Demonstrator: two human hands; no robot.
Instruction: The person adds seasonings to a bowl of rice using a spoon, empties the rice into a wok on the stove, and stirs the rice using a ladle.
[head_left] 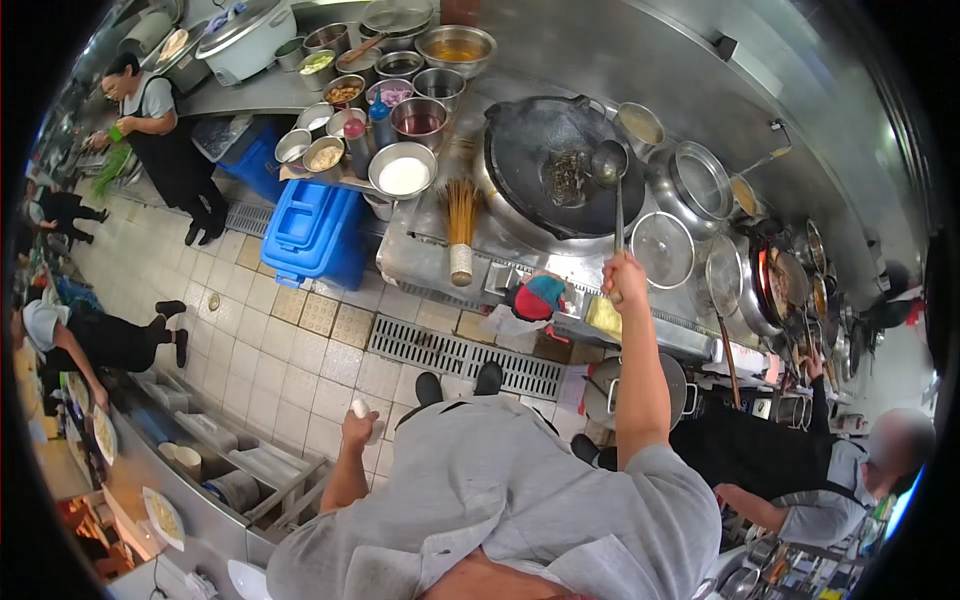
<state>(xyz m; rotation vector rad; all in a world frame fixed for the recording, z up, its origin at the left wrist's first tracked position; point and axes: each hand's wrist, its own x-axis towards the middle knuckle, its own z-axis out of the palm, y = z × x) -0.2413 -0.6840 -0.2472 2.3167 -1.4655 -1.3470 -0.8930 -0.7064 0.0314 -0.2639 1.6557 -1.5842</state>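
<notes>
My right hand (626, 280) is wrapped around the long handle of a metal ladle (608, 163). The ladle's bowl hangs over the right side of a large dark wok (520, 135), where small dark bits of food (567, 178) lie in liquid at the bottom. Low at my left side, my left hand (358, 430) is closed on a small white object (360, 407), whose kind I cannot make out. Left of the wok, a bamboo wok brush (461, 225) rests on the steel stove.
Bowls of ingredients, including a white one (403, 172), crowd the counter's left end. A blue bin (310, 230) stands below. Strainers (662, 250) lie right of the wok. A co-worker (780, 460) is close on my right; others work at left. A floor grate (465, 355) runs before me.
</notes>
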